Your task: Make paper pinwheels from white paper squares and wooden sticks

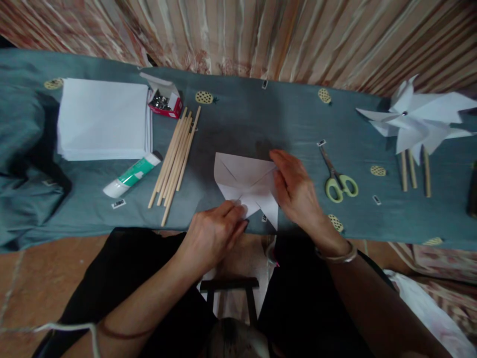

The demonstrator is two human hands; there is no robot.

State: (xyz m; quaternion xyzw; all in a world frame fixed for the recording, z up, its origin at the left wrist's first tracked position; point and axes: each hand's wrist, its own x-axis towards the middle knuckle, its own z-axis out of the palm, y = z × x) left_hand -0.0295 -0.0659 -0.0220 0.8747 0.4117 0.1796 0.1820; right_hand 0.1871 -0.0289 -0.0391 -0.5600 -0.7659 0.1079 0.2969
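Observation:
A square of white paper with slits cut in from its corners lies at the front edge of the cloth-covered table. My left hand pinches its lower left flap between thumb and fingers. At the upper right corner my right hand holds the paper's edge, fingers bent over it and partly hiding it. Green-handled scissors rest to the right of my right hand. Left of the paper lie several wooden sticks.
A stack of white paper sits at the left, with a white and green tube below it. Beside the stack stands an open red box of small metal pieces. Paper pinwheels on sticks lie at the far right. A striped curtain hangs behind.

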